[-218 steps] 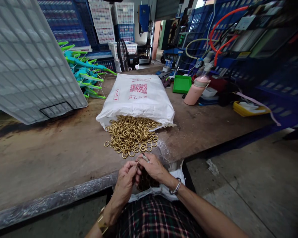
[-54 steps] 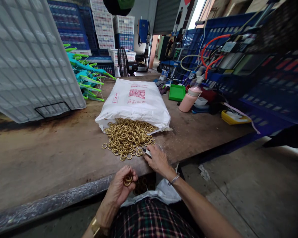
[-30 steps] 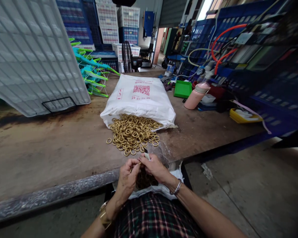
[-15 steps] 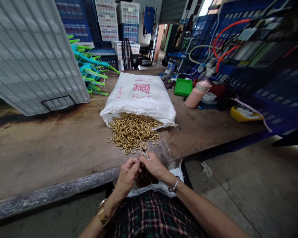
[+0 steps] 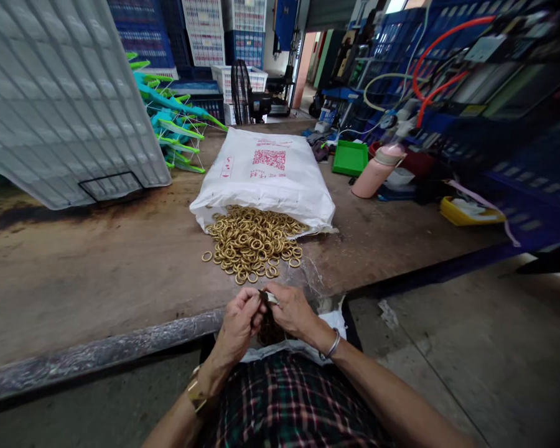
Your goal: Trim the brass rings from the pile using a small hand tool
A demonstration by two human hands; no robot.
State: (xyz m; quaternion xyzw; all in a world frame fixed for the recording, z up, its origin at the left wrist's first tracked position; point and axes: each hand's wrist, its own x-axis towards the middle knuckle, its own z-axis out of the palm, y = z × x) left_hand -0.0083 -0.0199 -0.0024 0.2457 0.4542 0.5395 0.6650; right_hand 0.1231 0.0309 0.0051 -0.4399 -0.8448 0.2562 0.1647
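My left hand [image 5: 239, 320] is closed in a pinch at the table's front edge; what its fingertips hold is too small and dark to make out. Right beside it, my right hand [image 5: 293, 311] is wrapped round a small pale-handled tool [image 5: 272, 298] whose dark tip points at the left fingertips. Under both hands an open white bag [image 5: 338, 322] lies at my lap, with dark brown rings [image 5: 269, 333] partly visible inside. Ahead of the hands, a heap of brass-coloured rings [image 5: 252, 242] spills from the mouth of a white printed sack [image 5: 270, 180] onto the table.
A large whitish ribbed crate [image 5: 74, 112] stands at the left, beside turquoise and green plastic parts [image 5: 177, 124]. Toward the right are a green tray [image 5: 350, 158], a pink bottle [image 5: 376, 174] and a yellow dish [image 5: 466, 213]. The wooden table's [image 5: 121, 267] front edge is wrapped in film.
The tool in my right hand has turned from pointing up and away to pointing left at my left fingertips. The view has shifted slightly; the heap and sack look the same.
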